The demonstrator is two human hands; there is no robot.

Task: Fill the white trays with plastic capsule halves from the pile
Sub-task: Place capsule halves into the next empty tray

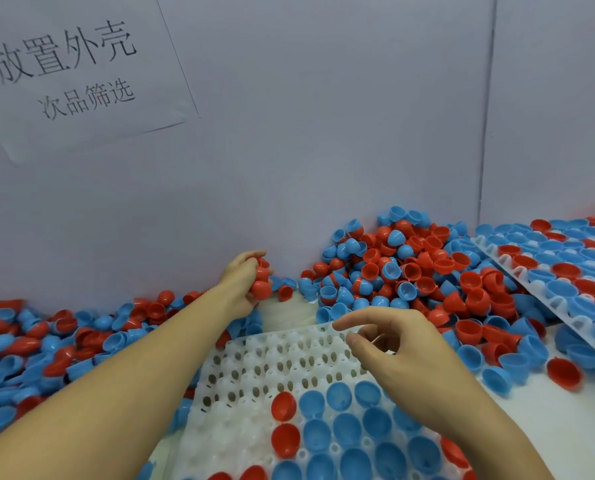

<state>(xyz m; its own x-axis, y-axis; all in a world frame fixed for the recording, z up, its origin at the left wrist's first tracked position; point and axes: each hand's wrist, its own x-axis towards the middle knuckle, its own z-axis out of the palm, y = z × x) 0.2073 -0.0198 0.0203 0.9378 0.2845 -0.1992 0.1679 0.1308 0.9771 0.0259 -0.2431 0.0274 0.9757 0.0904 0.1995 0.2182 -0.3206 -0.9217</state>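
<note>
My left hand (242,282) clamps red capsule halves (262,285) by pile (406,268), count unclear; right hand (389,344), grip loose, holding nothing, hovers over half-filled white tray (254,372).

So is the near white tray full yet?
Not full. The near white tray has red and blue halves only in its nearer rows; the far rows and left side show empty holes.
</note>
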